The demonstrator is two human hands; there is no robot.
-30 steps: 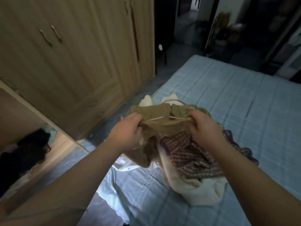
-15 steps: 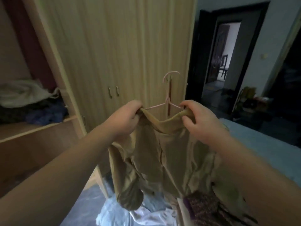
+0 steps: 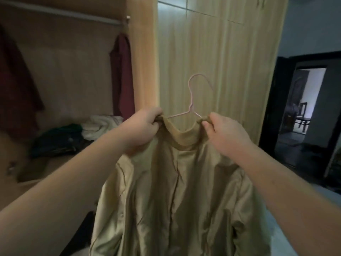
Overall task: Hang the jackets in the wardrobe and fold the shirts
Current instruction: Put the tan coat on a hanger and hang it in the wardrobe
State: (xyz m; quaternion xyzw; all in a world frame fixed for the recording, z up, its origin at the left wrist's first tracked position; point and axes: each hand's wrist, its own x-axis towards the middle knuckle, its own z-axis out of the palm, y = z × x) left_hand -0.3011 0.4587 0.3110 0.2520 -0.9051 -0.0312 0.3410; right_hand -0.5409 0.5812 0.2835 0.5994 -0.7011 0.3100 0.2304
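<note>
- Since the tan jacket (image 3: 177,191) sags in loose, glossy creases below its collar, it reads as soft, limp and fairly light. I judge its slick surface could slide off a thin hanger.
- The best hold, to my eye, is at the two shoulder points beside the collar, where cloth and hanger arm can be pinched together. Lower down there is only floppy fabric.
- On one side, the left hand (image 3: 142,128) has its fingers curled round the jacket's shoulder edge, at the end of a hanger arm.
- On the other side, the right hand (image 3: 227,133) pinches the opposite shoulder edge between thumb and fingers. The two hands are apart, with the collar slung between them.
- A pink wire hanger (image 3: 191,100) stands with its hook upright above the collar and its arms running down into the neck opening. Whether the shoulders sit fully on it cannot be told.
- The jacket is held up in the air before a closed wardrobe door (image 3: 212,61), just right of the open compartment. It is not yet on the rail (image 3: 60,12) across that compartment's top.
- The jacket is a dull gold-tan with a plain stand collar, a seam down the middle and a wrinkled body dropping out of view.
- Inside the compartment, a maroon garment (image 3: 121,76) hangs at the right edge, and a heap of clothes (image 3: 62,139) lies on the shelf.
</note>
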